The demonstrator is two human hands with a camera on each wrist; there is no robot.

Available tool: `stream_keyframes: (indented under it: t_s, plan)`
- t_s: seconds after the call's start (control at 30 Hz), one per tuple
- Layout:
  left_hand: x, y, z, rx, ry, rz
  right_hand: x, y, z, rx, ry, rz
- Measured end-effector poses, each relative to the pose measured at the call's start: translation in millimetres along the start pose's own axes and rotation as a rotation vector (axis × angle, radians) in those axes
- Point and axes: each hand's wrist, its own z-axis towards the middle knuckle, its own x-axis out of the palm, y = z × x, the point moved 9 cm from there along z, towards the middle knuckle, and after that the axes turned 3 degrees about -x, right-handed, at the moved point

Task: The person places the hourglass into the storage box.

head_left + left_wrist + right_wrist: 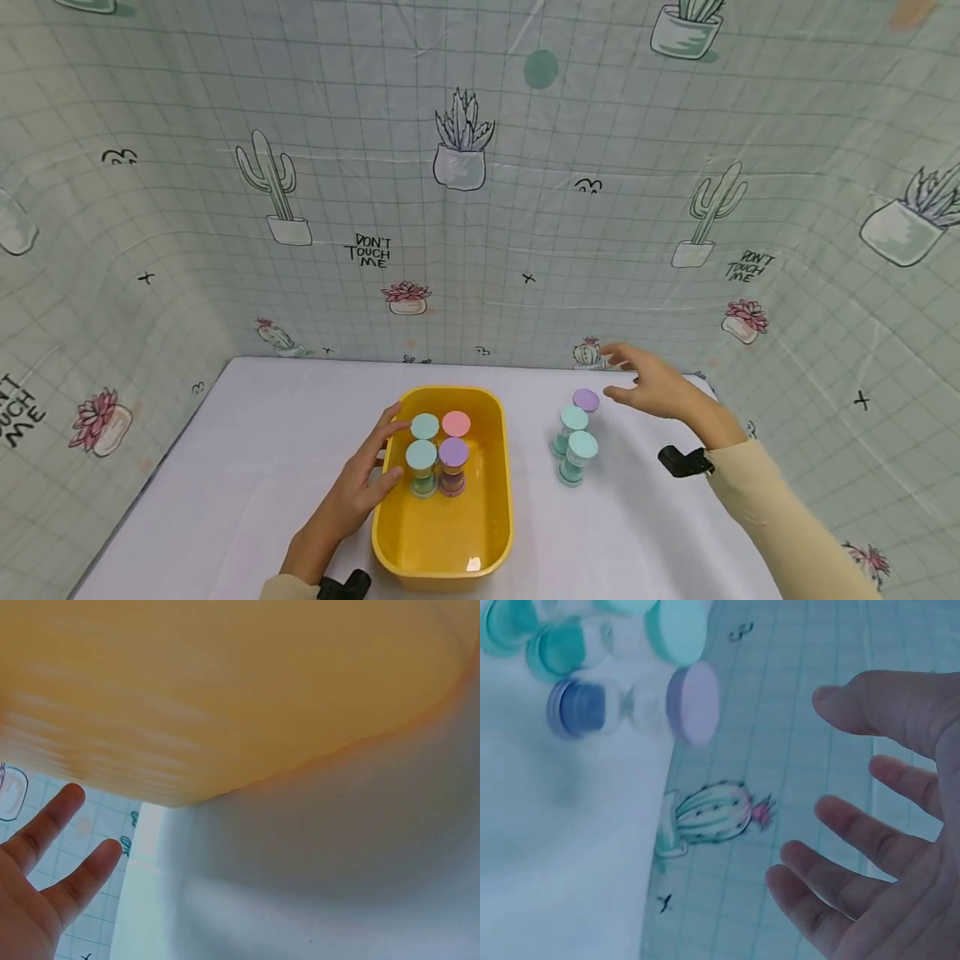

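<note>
A yellow tub (491, 508) on the white worktop (247, 467) holds four pastel-capped sand timers (439, 450); the left hand (358, 492) rests against its rim, fingers relaxed. The right hand (656, 387) hovers, fingers spread wide, by three more timers (573, 437) beside the tub, before a cactus-print backdrop (480, 192)

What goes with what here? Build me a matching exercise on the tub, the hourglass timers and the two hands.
Things:
1. yellow tub
2. purple-capped timer outside the tub
3. left hand
4. right hand

States:
a. fingers spread, hovering by the loose timers
b. holds four timers upright
c. resting against the tub's outer wall
d. standing on the white table

Pairs: 1-b, 2-d, 3-c, 4-a
</note>
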Motion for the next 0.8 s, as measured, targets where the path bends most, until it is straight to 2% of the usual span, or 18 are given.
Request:
stream_keyframes:
  t_s: [0.17,0.4,0.57,0.8]
  plan:
    - [-1.0,0.2,-0.2,-0.007,0.003,0.009,5.9,-28.6,-6.0,0.048,0.005,0.009]
    - [-0.5,-0.7,1.4,-0.009,0.015,0.013,34.1,-51.7,-9.1,0.153,0.064,0.085]
    - [-0.5,-1.4,1.4,-0.012,0.015,0.015,54.4,-51.5,-4.9,0.177,0.102,0.135]
    - [-0.5,-1.2,1.2,-0.011,0.011,0.014,71.7,-43.5,4.3,0.136,0.127,0.182]
